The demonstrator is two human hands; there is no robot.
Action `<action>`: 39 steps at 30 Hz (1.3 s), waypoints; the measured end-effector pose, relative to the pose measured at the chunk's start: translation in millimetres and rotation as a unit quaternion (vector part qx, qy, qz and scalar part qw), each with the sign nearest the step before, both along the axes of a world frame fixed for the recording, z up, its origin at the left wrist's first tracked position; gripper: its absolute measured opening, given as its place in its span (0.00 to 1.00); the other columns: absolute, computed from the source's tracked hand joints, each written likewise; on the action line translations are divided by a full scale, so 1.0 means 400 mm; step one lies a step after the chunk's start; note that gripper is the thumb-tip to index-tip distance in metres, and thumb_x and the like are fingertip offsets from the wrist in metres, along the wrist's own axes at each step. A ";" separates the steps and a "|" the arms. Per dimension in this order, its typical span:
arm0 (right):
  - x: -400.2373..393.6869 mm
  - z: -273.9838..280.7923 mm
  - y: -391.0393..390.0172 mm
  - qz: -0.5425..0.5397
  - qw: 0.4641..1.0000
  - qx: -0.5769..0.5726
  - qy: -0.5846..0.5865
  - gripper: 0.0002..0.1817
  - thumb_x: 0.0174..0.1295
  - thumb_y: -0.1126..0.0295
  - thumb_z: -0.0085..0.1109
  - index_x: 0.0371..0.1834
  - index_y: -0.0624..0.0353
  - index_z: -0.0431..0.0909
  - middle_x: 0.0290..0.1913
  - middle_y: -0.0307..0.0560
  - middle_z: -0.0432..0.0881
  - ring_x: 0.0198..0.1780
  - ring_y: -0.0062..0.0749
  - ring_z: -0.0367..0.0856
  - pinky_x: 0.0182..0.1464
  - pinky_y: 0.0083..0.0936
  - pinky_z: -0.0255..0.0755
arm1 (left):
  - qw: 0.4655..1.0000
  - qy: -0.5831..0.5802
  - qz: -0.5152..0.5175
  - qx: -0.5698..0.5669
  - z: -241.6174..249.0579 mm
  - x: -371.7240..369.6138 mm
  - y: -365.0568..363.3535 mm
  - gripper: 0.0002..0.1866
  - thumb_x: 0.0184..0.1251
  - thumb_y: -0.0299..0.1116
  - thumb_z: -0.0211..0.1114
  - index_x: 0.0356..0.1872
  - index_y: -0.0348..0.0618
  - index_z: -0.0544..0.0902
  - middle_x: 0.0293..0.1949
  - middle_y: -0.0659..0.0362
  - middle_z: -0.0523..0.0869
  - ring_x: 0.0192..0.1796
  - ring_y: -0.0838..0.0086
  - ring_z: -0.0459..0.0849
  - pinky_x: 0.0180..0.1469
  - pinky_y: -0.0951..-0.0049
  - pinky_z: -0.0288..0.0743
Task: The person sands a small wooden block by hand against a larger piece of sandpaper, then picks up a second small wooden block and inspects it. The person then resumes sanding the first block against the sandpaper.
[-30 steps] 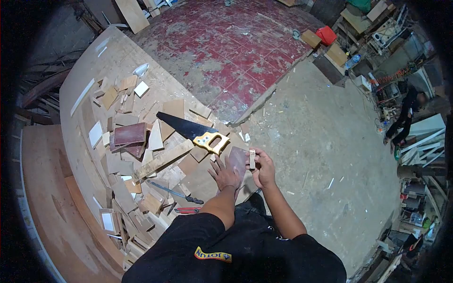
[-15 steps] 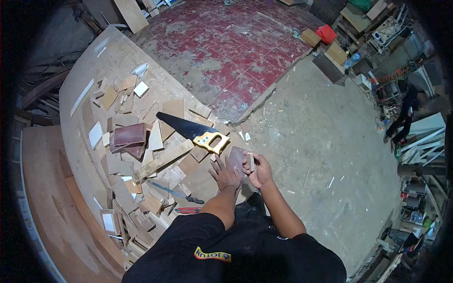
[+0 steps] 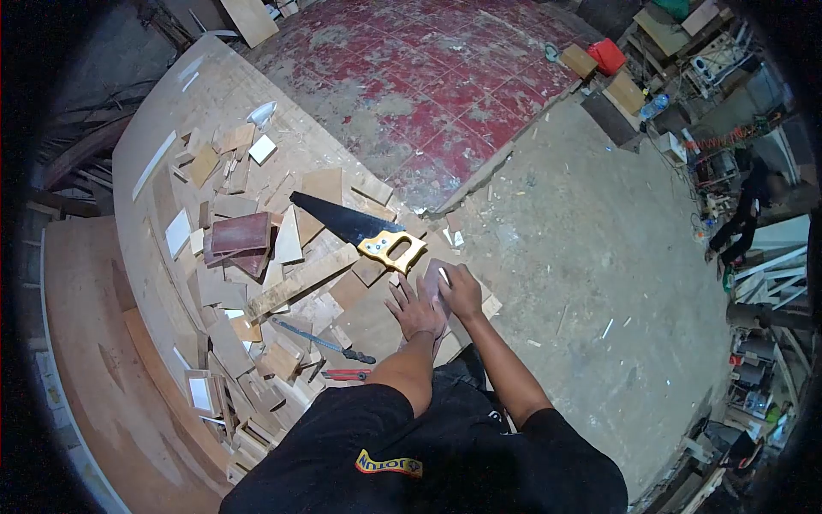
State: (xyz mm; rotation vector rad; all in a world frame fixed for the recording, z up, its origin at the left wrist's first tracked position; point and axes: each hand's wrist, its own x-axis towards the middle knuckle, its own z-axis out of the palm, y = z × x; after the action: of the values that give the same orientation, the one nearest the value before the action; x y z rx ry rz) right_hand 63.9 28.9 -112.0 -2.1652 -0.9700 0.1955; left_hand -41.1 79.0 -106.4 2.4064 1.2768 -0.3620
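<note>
My left hand (image 3: pixel 417 314) lies flat with its fingers spread, pressing on a pinkish-brown sheet that looks like sandpaper (image 3: pixel 435 272) at the bench's near corner. Closed around a small wooden block (image 3: pixel 443 277), my right hand (image 3: pixel 462 294) is palm down against that sheet, and only a pale end of the block shows. Just beyond the left fingers is a handsaw (image 3: pixel 377 240) with a yellow handle, its dark blade pointing left.
Wood offcuts cover the workbench (image 3: pixel 282 128), among them a long strip (image 3: pixel 304 281) and reddish-brown sheets (image 3: pixel 240 238). A red utility knife (image 3: pixel 346 374) and a thin blue-handled tool (image 3: pixel 321 340) lie left of my arm. Far right, a dark-clothed person (image 3: pixel 743 214) is partly visible.
My right hand has turned from palm up, with the block showing, to palm down, bringing the block onto the sheet. The left hand stays on the sheet. The view has shifted slightly.
</note>
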 end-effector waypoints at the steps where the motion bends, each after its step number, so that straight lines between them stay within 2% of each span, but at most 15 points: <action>1: -0.002 -0.004 0.009 0.021 0.999 -0.030 -0.012 0.16 0.56 0.65 0.62 0.46 0.59 0.79 0.40 0.54 0.78 0.42 0.51 0.81 0.44 0.40 0.77 | 1.000 0.001 0.000 -0.001 -0.002 -0.001 -0.001 0.38 0.70 0.47 0.50 0.78 0.52 0.49 0.79 0.43 0.35 0.78 0.38 0.35 0.74 0.33 0.31; 2: -0.006 -0.006 0.016 0.021 0.999 -0.030 -0.011 0.16 0.56 0.65 0.62 0.46 0.59 0.79 0.40 0.54 0.78 0.42 0.51 0.81 0.44 0.40 0.77 | 1.000 0.006 0.001 -0.002 -0.003 0.000 -0.001 0.37 0.71 0.47 0.50 0.78 0.52 0.49 0.79 0.43 0.36 0.78 0.38 0.36 0.74 0.33 0.31; 4: -0.006 -0.019 0.033 0.043 0.990 -0.125 -0.055 0.13 0.56 0.64 0.61 0.40 0.60 0.78 0.39 0.54 0.78 0.41 0.52 0.81 0.42 0.43 0.77 | 1.000 0.009 0.002 -0.001 -0.010 0.002 0.002 0.37 0.71 0.46 0.49 0.78 0.53 0.50 0.79 0.43 0.36 0.78 0.38 0.36 0.74 0.32 0.32; 8: -0.003 -0.025 0.034 0.071 0.990 -0.089 -0.087 0.11 0.57 0.64 0.60 0.35 0.60 0.77 0.37 0.55 0.77 0.39 0.53 0.80 0.40 0.46 0.77 | 1.000 0.005 0.001 0.011 -0.012 -0.002 0.001 0.36 0.72 0.47 0.49 0.78 0.53 0.51 0.79 0.42 0.38 0.78 0.38 0.38 0.74 0.32 0.33; 12: -0.001 -0.021 0.015 0.084 0.984 -0.150 -0.047 0.12 0.54 0.63 0.62 0.36 0.61 0.79 0.39 0.56 0.79 0.41 0.54 0.82 0.40 0.45 0.79 | 0.999 0.027 0.002 0.039 -0.017 0.002 -0.004 0.37 0.70 0.49 0.52 0.78 0.57 0.51 0.79 0.46 0.41 0.79 0.43 0.39 0.75 0.35 0.35; 17: 0.003 0.012 -0.013 0.094 0.959 -0.264 0.032 0.13 0.51 0.64 0.64 0.35 0.62 0.80 0.42 0.59 0.79 0.41 0.55 0.82 0.41 0.44 0.79 | 1.000 0.004 0.012 0.008 -0.007 0.001 0.000 0.37 0.70 0.47 0.51 0.78 0.54 0.52 0.79 0.44 0.40 0.79 0.41 0.39 0.74 0.35 0.33; 20: 0.012 0.008 0.017 0.100 0.972 -0.213 0.016 0.12 0.53 0.64 0.64 0.34 0.63 0.79 0.40 0.60 0.79 0.39 0.56 0.82 0.41 0.46 0.78 | 1.000 -0.003 0.007 0.000 -0.013 0.002 0.004 0.37 0.70 0.46 0.51 0.78 0.52 0.51 0.78 0.41 0.39 0.78 0.38 0.39 0.74 0.33 0.32; 22: 0.011 0.004 0.052 0.045 0.997 -0.068 0.002 0.13 0.58 0.65 0.60 0.38 0.64 0.79 0.41 0.61 0.79 0.38 0.59 0.82 0.44 0.47 0.79 | 1.000 0.003 0.008 0.002 -0.005 -0.002 -0.002 0.37 0.70 0.46 0.51 0.78 0.52 0.51 0.78 0.41 0.39 0.78 0.38 0.39 0.74 0.33 0.32; 26: 0.006 -0.033 0.048 0.056 0.994 -0.088 -0.028 0.13 0.58 0.65 0.59 0.39 0.64 0.79 0.40 0.60 0.79 0.38 0.58 0.81 0.43 0.47 0.79 | 1.000 -0.002 0.007 0.017 -0.007 0.000 -0.002 0.37 0.70 0.46 0.52 0.77 0.52 0.52 0.78 0.41 0.40 0.78 0.38 0.40 0.74 0.33 0.32; 28: -0.006 -0.032 0.011 0.049 0.996 -0.058 -0.045 0.10 0.58 0.64 0.61 0.31 0.61 0.78 0.34 0.58 0.76 0.36 0.57 0.80 0.39 0.47 0.76 | 1.000 -0.007 0.005 0.021 -0.008 -0.006 -0.005 0.37 0.70 0.47 0.52 0.77 0.52 0.53 0.78 0.41 0.40 0.78 0.38 0.40 0.74 0.33 0.32; 30: -0.004 -0.020 -0.015 0.048 0.994 -0.096 -0.009 0.10 0.57 0.64 0.61 0.30 0.61 0.79 0.35 0.59 0.77 0.37 0.58 0.81 0.39 0.47 0.76 | 1.000 0.024 0.010 0.017 -0.008 0.002 -0.004 0.36 0.71 0.49 0.51 0.78 0.55 0.52 0.79 0.46 0.39 0.79 0.43 0.38 0.75 0.36 0.33; 35: 0.020 0.044 0.020 0.059 0.951 -0.299 0.059 0.11 0.56 0.65 0.61 0.34 0.62 0.81 0.39 0.61 0.81 0.39 0.56 0.82 0.42 0.45 0.78 | 1.000 0.011 0.015 0.011 -0.010 0.001 -0.001 0.36 0.71 0.48 0.52 0.78 0.56 0.52 0.79 0.46 0.39 0.79 0.43 0.38 0.75 0.36 0.33; 36: 0.024 0.045 0.036 0.057 0.951 -0.299 0.059 0.11 0.56 0.65 0.61 0.34 0.62 0.81 0.39 0.61 0.81 0.39 0.56 0.82 0.42 0.45 0.78 | 1.000 0.014 0.012 0.017 -0.013 0.002 -0.003 0.37 0.71 0.48 0.52 0.78 0.57 0.52 0.79 0.46 0.39 0.79 0.43 0.38 0.75 0.36 0.33; 38: 0.023 0.029 0.067 0.039 0.993 -0.112 0.016 0.12 0.56 0.65 0.61 0.37 0.62 0.81 0.39 0.61 0.81 0.39 0.56 0.82 0.42 0.45 0.78 | 1.000 0.013 0.014 0.013 -0.007 0.007 -0.001 0.37 0.71 0.48 0.52 0.78 0.57 0.52 0.79 0.46 0.39 0.79 0.43 0.38 0.75 0.36 0.33; 39: 0.022 0.005 0.083 0.037 0.994 -0.101 0.004 0.13 0.56 0.65 0.61 0.39 0.62 0.80 0.39 0.60 0.81 0.39 0.56 0.82 0.41 0.45 0.78 | 1.000 0.013 0.015 0.010 -0.006 0.002 -0.004 0.37 0.70 0.48 0.53 0.78 0.57 0.52 0.79 0.46 0.39 0.79 0.43 0.39 0.75 0.35 0.33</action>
State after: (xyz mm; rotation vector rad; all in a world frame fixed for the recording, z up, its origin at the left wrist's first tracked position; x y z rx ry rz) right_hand 72.6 62.2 -109.9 -2.3100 -1.0670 0.3519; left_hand -40.1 77.5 -108.6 2.4034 1.3323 -0.3751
